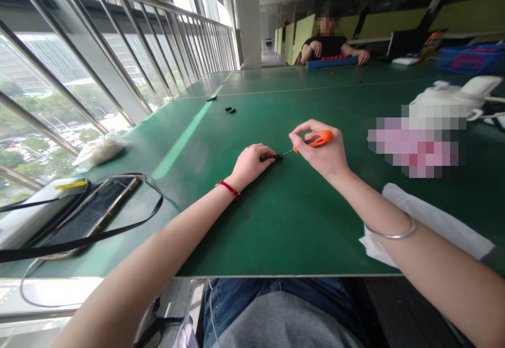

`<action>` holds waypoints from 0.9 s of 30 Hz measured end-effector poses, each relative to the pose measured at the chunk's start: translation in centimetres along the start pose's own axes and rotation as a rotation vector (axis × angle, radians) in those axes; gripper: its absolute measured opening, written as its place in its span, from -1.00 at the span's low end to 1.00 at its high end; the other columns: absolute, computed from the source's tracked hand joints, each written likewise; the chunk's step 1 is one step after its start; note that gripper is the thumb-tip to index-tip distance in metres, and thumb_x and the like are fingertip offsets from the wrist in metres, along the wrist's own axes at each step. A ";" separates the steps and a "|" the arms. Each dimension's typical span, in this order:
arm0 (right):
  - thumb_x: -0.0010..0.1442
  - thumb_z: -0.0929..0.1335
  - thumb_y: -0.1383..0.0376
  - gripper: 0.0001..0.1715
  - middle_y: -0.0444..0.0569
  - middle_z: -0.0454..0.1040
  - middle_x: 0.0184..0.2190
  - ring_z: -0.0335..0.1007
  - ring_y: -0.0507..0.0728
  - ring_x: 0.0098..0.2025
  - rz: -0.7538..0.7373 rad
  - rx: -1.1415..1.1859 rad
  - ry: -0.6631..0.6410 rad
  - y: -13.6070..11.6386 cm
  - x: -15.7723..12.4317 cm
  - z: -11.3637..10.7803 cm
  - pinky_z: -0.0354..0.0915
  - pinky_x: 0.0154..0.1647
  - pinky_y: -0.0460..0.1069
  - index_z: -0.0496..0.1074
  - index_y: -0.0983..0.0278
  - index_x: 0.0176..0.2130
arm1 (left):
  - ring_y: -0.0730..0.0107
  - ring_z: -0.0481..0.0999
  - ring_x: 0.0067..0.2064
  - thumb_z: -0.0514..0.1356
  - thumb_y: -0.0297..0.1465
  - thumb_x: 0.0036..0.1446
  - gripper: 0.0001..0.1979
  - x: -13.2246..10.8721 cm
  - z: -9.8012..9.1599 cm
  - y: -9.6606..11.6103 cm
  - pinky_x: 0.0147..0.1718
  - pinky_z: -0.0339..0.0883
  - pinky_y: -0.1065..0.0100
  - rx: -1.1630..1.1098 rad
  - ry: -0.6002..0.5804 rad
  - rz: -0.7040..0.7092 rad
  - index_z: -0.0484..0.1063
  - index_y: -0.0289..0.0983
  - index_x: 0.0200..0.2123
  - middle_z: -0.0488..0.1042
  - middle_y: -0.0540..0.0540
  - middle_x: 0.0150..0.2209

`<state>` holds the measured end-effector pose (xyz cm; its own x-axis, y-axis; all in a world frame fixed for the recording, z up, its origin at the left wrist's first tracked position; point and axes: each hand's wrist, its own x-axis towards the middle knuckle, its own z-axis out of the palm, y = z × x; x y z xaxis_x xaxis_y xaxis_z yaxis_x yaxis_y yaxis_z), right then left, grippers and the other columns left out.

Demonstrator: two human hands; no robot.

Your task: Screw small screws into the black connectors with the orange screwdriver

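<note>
My right hand (pixel 321 150) is closed around the orange and grey handle of a screwdriver (pixel 320 138). Its thin metal shaft slants down to the left, and the tip meets a small black part (pixel 278 157) on the green table. That part is pinched by my left hand (pixel 252 165), which rests on the tabletop and covers some of it. What kind of part it is, I cannot make out. Farther off on the table lie small black pieces (pixel 230 110) and another slim black piece (pixel 212 98).
A phone (pixel 92 216), a white box-shaped device (pixel 23 221) with black straps and a plastic bag (pixel 100 150) lie on the left. White tissue (pixel 430 221) sits beneath my right forearm. Across the green table (pixel 252 232), a person (pixel 331 45) sits behind a blue tray (pixel 332 62). A blue basket (pixel 471 58) stands far right.
</note>
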<state>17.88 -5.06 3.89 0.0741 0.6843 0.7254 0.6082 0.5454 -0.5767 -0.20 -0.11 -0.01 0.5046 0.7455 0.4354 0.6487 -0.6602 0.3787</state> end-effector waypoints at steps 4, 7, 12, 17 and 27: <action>-0.05 0.37 0.30 -0.73 -0.16 0.38 -0.53 0.29 0.06 -0.51 -0.048 0.009 0.033 -0.1 0.0 0.0 0.25 -0.36 0.01 0.37 0.22 -0.25 | 0.33 0.47 -0.22 0.19 -0.43 0.10 -0.84 0.0 0.0 -0.1 -0.20 0.35 0.35 -0.005 0.005 0.000 0.54 -0.24 -0.25 0.53 -0.05 -0.26; -0.07 0.39 0.27 -0.61 -0.20 0.36 -0.56 0.24 0.03 -0.58 -0.043 0.045 0.019 -0.1 0.0 0.0 0.25 -0.40 0.00 0.33 0.23 -0.18 | 0.34 0.47 -0.22 0.19 -0.43 0.09 -0.84 0.0 0.1 -0.1 -0.20 0.35 0.35 -0.010 0.010 0.005 0.54 -0.25 -0.25 0.53 -0.05 -0.27; 0.01 0.36 0.21 -0.88 -0.19 0.31 -0.64 0.25 0.03 -0.57 -0.015 -0.015 -0.011 -0.2 0.0 -0.1 0.23 -0.38 -0.01 0.38 0.22 -0.43 | 0.34 0.47 -0.23 0.19 -0.43 0.10 -0.84 0.0 0.1 0.0 -0.22 0.35 0.35 -0.011 0.009 0.011 0.55 -0.25 -0.25 0.53 -0.05 -0.27; -0.08 0.39 0.30 -0.59 -0.23 0.30 -0.59 0.27 0.05 -0.55 -0.038 0.055 0.009 -0.1 0.0 -0.1 0.24 -0.41 -0.01 0.33 0.23 -0.16 | 0.34 0.47 -0.23 0.19 -0.43 0.10 -0.84 0.0 0.1 -0.1 -0.21 0.35 0.34 -0.001 0.008 0.008 0.54 -0.24 -0.25 0.54 -0.04 -0.27; -0.08 0.38 0.29 -0.60 -0.22 0.33 -0.57 0.27 0.04 -0.55 -0.041 0.056 0.011 -0.2 0.0 -0.1 0.23 -0.41 -0.02 0.33 0.22 -0.16 | 0.33 0.47 -0.22 0.19 -0.43 0.10 -0.84 0.0 0.1 0.0 -0.20 0.35 0.34 0.001 0.004 0.008 0.54 -0.25 -0.24 0.54 -0.05 -0.26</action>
<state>17.84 -5.17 4.05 0.0590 0.6554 0.7529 0.5660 0.5993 -0.5661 -0.14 -0.14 -0.04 0.5076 0.7401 0.4412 0.6452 -0.6658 0.3748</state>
